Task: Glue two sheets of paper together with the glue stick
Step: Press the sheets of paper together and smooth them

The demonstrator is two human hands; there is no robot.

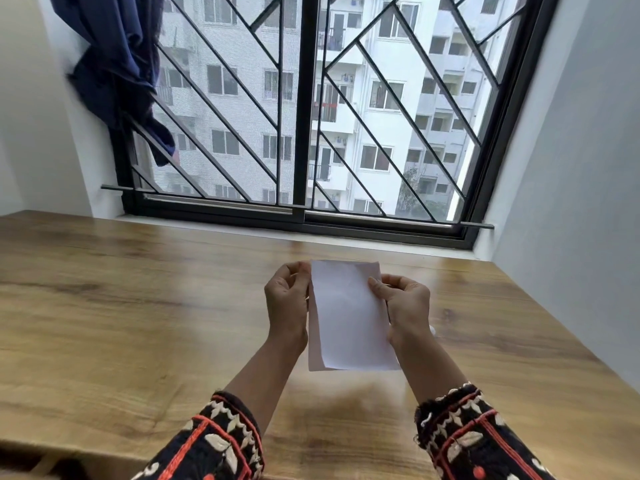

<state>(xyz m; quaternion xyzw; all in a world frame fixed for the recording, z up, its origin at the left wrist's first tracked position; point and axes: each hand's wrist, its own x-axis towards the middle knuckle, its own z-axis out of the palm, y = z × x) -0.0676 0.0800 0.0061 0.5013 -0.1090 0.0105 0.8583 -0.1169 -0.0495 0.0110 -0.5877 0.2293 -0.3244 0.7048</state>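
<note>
Both hands lift the paper sheets [349,317] above the desk [138,306]: left hand [286,299] pinches the 9 o'clock edge, right hand [405,306] the 3 o'clock edge, apparently aligning them; no glue stick visible

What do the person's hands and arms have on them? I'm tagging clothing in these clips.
Both hands, left and right, are bare, with no rings or gloves in sight. The forearms are uncovered. Each arm wears a black sleeve, left and right, embroidered with cream leaf shapes and red-orange lines.
</note>
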